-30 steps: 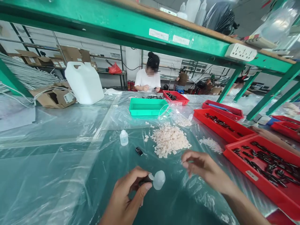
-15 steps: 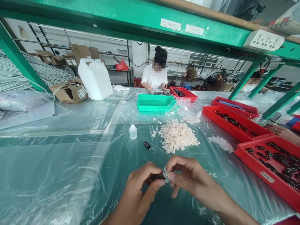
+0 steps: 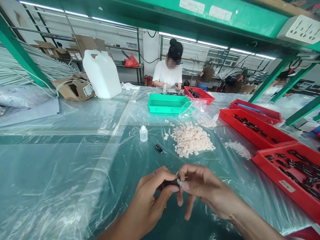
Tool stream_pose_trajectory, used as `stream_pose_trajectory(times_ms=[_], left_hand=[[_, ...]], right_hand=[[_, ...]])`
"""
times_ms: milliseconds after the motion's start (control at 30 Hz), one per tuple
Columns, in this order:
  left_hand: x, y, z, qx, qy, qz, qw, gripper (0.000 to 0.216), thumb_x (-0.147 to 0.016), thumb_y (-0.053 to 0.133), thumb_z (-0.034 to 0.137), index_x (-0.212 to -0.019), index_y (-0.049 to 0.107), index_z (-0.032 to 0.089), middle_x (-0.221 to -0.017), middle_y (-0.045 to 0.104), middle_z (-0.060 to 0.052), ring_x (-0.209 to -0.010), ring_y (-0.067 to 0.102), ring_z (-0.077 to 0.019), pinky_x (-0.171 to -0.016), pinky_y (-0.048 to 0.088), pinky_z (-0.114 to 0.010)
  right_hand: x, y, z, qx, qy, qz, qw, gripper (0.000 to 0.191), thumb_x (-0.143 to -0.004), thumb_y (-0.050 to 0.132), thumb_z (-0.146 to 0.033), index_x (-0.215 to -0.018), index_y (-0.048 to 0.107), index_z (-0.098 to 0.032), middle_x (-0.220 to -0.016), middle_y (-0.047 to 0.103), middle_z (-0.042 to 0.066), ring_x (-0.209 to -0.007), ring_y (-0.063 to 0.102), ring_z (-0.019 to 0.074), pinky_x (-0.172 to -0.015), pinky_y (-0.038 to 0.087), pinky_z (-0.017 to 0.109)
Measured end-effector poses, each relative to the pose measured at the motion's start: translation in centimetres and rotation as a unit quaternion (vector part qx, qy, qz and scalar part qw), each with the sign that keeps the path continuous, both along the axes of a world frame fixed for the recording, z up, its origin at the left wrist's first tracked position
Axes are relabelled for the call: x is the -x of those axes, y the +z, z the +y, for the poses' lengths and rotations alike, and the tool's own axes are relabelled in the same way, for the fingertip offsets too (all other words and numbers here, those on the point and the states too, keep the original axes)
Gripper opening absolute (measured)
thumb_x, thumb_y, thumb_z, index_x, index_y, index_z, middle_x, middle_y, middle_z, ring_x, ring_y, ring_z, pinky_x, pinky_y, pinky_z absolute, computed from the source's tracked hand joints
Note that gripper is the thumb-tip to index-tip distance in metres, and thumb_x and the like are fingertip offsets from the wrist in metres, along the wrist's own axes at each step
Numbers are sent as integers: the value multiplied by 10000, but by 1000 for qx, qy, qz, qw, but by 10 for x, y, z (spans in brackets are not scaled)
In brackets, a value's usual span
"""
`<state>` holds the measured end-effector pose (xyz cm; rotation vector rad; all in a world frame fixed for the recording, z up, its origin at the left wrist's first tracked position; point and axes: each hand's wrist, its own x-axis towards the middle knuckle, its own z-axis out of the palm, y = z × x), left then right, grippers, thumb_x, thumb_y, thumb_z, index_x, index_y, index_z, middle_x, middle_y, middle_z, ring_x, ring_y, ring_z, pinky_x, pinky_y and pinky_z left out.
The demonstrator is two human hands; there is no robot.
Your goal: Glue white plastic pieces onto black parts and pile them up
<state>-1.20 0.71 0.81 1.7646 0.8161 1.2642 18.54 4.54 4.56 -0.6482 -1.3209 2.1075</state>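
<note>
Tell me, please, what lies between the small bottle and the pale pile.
In the head view, a few loose pale pieces lie between the bottle and the pile; a black part lies there too, lower in the image.

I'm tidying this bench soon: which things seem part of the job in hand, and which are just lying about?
Part of the job:
black part, in the left hand
pale piece, at the right hand
probably, being nearby: pale pile, small bottle, nearest red tray

Apparently lying about:
white jug
carton
red bag
</note>
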Motion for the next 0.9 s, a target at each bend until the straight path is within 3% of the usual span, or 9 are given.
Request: stream_pose_trajectory(times_ms=[233,567,900], left_hand=[[1,4,-2,-10,-11,12,1000,177,-1074,521,128,-1046,618,274,-808,657,46,-623,556,-99,-596,449,-194],[3,5,-3,-1,-54,36,998,214,-1092,473,116,-1048,619,266,-864,651,25,-738,599,-117,-631,451,-201],[-1,2,-3,0,-42,29,999,220,-1080,459,99,-1002,601,247,-821,617,20,-690,530,-130,-624,388,-244]], right_hand=[[-4,-3,0,-29,3,-1,1000,148,-974,729,-265,-992,668,-132,-848,677,45,-817,722,172,-615,680,290],[-10,-5,3,-15,32,-10,999,145,-963,739,-250,-982,675,-122,-847,691,51,-804,750,182,-607,670,273],[-6,-11,1,4,13,-8,1000,164,-926,775,-247,-936,664,-128,-830,687,40,-779,747,179,-565,663,258]])
